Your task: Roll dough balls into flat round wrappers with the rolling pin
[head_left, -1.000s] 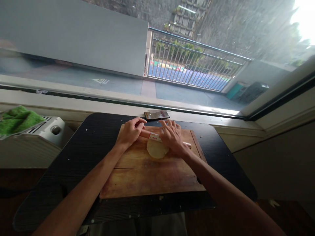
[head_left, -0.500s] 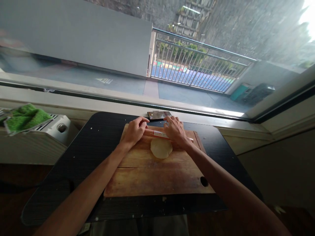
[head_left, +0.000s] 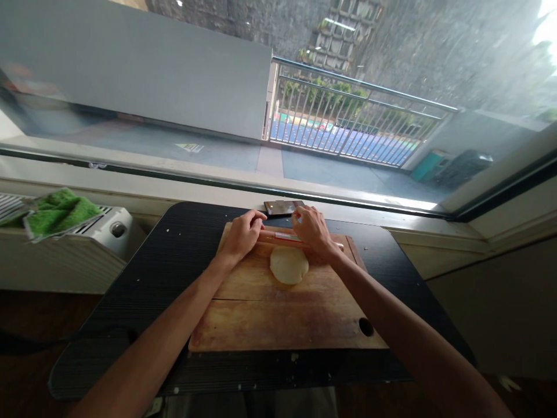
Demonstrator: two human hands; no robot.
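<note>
A wooden rolling pin (head_left: 282,235) lies crosswise near the far side of a wooden cutting board (head_left: 278,325). My left hand (head_left: 244,233) is closed over its left end, fingers curled. On its right part rests my right hand (head_left: 314,230), also curled and closed on it. The red-edged label on the pin shows between the two hands. Just on the near side of the pin lies a flat, roundish piece of pale dough (head_left: 289,265), with a small crack at its lower right edge. The hands hide both ends of the pin in part.
The board sits on a black table (head_left: 169,278) with scattered crumbs. A phone (head_left: 282,207) lies at the table's far edge, by the window sill. To the left, a green cloth (head_left: 65,212) is draped on a white appliance (head_left: 117,229). Behind the window is a railing (head_left: 348,116).
The pin has turned slightly under my hands, so less of its label shows. My right hand's fingers are curled in more. The whole view has shifted a little.
</note>
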